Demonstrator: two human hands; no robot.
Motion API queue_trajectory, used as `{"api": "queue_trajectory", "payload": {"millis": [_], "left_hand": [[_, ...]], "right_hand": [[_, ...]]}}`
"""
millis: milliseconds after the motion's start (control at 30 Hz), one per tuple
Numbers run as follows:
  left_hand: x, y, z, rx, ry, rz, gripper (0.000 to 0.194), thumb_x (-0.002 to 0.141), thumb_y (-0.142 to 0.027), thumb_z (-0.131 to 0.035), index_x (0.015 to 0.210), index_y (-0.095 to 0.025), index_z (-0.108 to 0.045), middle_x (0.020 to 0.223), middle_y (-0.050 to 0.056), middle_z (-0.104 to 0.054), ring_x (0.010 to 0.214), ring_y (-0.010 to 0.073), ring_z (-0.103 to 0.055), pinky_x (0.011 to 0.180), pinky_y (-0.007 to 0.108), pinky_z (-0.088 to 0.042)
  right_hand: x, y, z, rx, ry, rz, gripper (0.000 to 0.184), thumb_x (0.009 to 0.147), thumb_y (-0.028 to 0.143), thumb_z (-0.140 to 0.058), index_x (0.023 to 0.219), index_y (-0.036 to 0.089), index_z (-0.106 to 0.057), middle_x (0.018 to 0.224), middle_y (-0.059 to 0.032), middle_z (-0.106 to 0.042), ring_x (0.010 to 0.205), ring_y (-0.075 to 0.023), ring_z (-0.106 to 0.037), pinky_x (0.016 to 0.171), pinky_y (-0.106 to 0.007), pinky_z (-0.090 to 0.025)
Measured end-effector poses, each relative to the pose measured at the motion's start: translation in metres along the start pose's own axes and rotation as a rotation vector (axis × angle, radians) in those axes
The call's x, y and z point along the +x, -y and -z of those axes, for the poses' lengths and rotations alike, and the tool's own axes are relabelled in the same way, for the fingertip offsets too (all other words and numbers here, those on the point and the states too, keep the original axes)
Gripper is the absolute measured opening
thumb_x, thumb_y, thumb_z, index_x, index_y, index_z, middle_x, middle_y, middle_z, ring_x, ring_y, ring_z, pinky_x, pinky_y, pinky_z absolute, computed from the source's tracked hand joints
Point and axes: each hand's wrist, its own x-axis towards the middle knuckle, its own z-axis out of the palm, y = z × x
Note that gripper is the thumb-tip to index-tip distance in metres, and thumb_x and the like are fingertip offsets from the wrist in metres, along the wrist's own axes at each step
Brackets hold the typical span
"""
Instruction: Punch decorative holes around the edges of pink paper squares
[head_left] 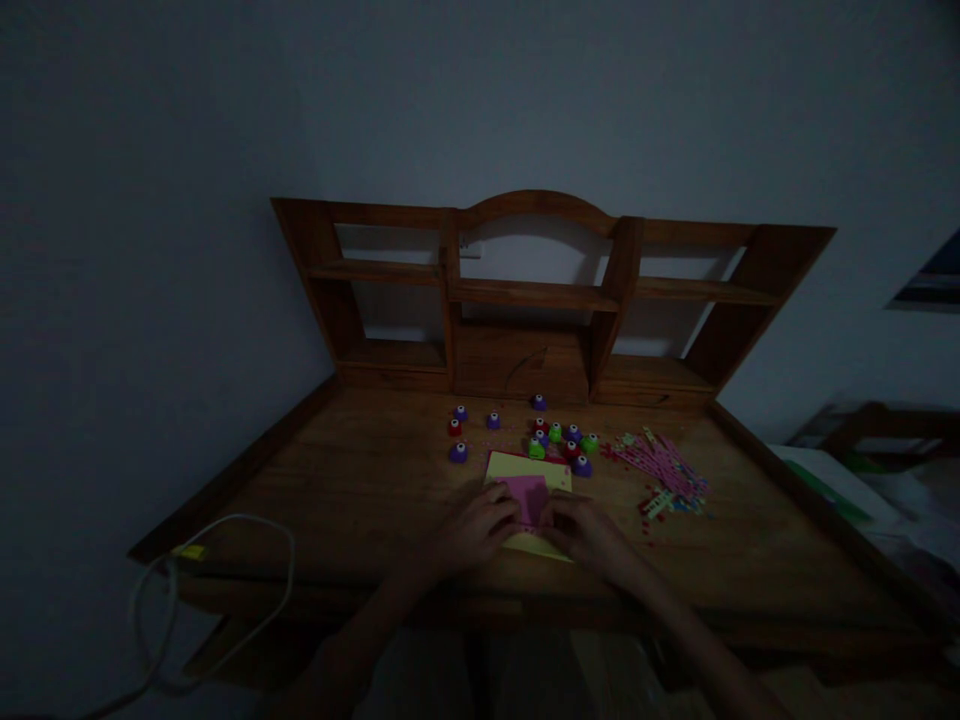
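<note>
A small pink sheet of paper (530,495) lies over a larger yellow sheet (517,465) near the desk's front edge. My left hand (486,522) has its curled fingers on the pink paper's left side. At its lower right corner, my right hand (576,524) pinches the edge. Just behind the sheets stand several small one-eyed figures in purple, red and green, among them a green one (535,449) and a purple one (581,466). A strip of red (556,459) shows along the yellow sheet's back edge.
Pink patterned sticks (664,465) lie heaped to the right, with small coloured pieces (658,503) by them. A wooden shelf unit (525,295) stands at the back of the desk (360,480). A white cable (291,560) loops at the front left, near a yellow item (190,551).
</note>
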Motion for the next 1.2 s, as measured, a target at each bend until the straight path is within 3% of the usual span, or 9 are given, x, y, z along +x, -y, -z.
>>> {"api": "queue_trajectory", "payload": {"millis": [167, 333, 600, 800, 1200], "left_hand": [[0.004, 0.002, 0.002, 0.034, 0.058, -0.021, 0.020, 0.092, -0.031, -0.048, 0.082, -0.018, -0.059, 0.093, 0.003, -0.057, 0.094, 0.0166, -0.051, 0.086, 0.028, -0.039], [0.010, 0.003, 0.003, 0.030, 0.106, -0.028, 0.018, 0.091, -0.024, -0.047, 0.079, -0.017, -0.059, 0.088, 0.004, -0.058, 0.086, 0.0156, -0.053, 0.078, 0.026, -0.040], [0.014, 0.007, 0.003, -0.013, 0.110, -0.053, 0.016, 0.087, -0.024, -0.051, 0.076, -0.017, -0.059, 0.087, 0.003, -0.058, 0.083, 0.0151, -0.052, 0.074, 0.024, -0.040], [0.020, 0.013, 0.001, -0.044, 0.147, -0.036, 0.012, 0.088, -0.025, -0.052, 0.085, -0.018, -0.061, 0.088, 0.002, -0.059, 0.085, 0.0154, -0.053, 0.077, 0.025, -0.040], [0.025, 0.013, 0.004, -0.031, 0.251, -0.021, 0.016, 0.088, -0.024, -0.048, 0.085, -0.018, -0.062, 0.091, 0.003, -0.060, 0.087, 0.0153, -0.053, 0.081, 0.025, -0.041]], "right_hand": [[0.005, -0.008, 0.000, -0.038, 0.044, -0.039, 0.002, 0.079, 0.019, -0.060, 0.078, 0.018, -0.062, 0.077, -0.0006, -0.063, 0.066, -0.0141, -0.055, 0.061, -0.023, -0.039], [0.012, -0.012, 0.001, -0.078, 0.073, 0.009, 0.007, 0.079, 0.016, -0.056, 0.083, 0.017, -0.062, 0.082, -0.0022, -0.064, 0.069, -0.0150, -0.055, 0.063, -0.023, -0.040], [0.022, -0.018, 0.003, -0.117, 0.141, 0.017, 0.005, 0.080, 0.021, -0.059, 0.080, 0.017, -0.061, 0.075, -0.0016, -0.062, 0.065, -0.0140, -0.053, 0.060, -0.022, -0.038], [0.021, -0.014, 0.005, -0.128, 0.134, 0.014, 0.002, 0.078, 0.019, -0.059, 0.078, 0.018, -0.059, 0.073, -0.0008, -0.062, 0.063, -0.0140, -0.052, 0.057, -0.022, -0.037], [0.023, -0.024, 0.002, -0.131, 0.170, 0.042, 0.004, 0.077, 0.018, -0.059, 0.081, 0.017, -0.059, 0.076, -0.0004, -0.061, 0.067, -0.0139, -0.053, 0.059, -0.022, -0.037]]}}
